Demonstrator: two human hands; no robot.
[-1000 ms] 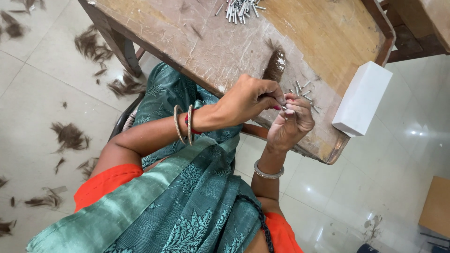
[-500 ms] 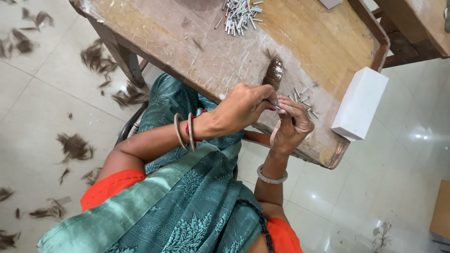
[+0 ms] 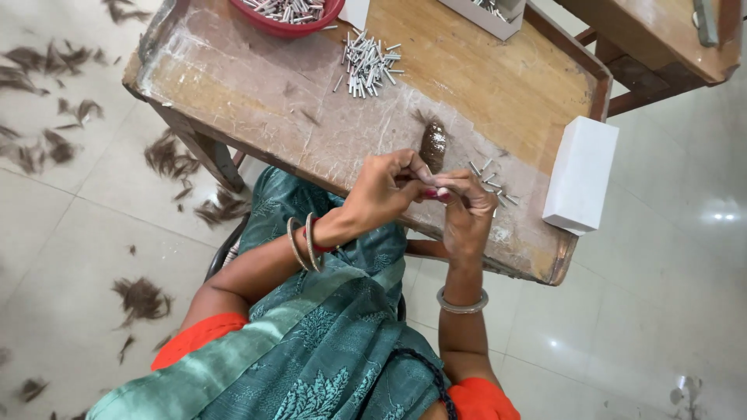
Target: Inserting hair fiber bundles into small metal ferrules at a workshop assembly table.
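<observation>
— Where are the hands?

— Both are raised just over the near edge of the wooden counter [image 3: 257, 85]. The left hand [image 3: 385, 194] and the right hand [image 3: 467, 210] meet fingertip to fingertip, each pinched shut on something small held between them; it is too tiny to make out clearly, though it may be one of the small metal pins.

— And what lies around them?

— Just beyond the fingertips a tuft of dark hair [image 3: 433, 145] rests on the counter, and beside it, near the right hand, lie a few loose metal pins [image 3: 489, 176]. A bigger heap of the same pins [image 3: 369, 62] sits farther back, well apart from the hands.

— Anything else on the counter?

— A white box [image 3: 580, 174] stands at the right end, near the corner. A red bowl [image 3: 289, 23] holding more pins is at the far edge. Clumps of dark hair [image 3: 142, 299] are scattered on the tiled floor.
</observation>
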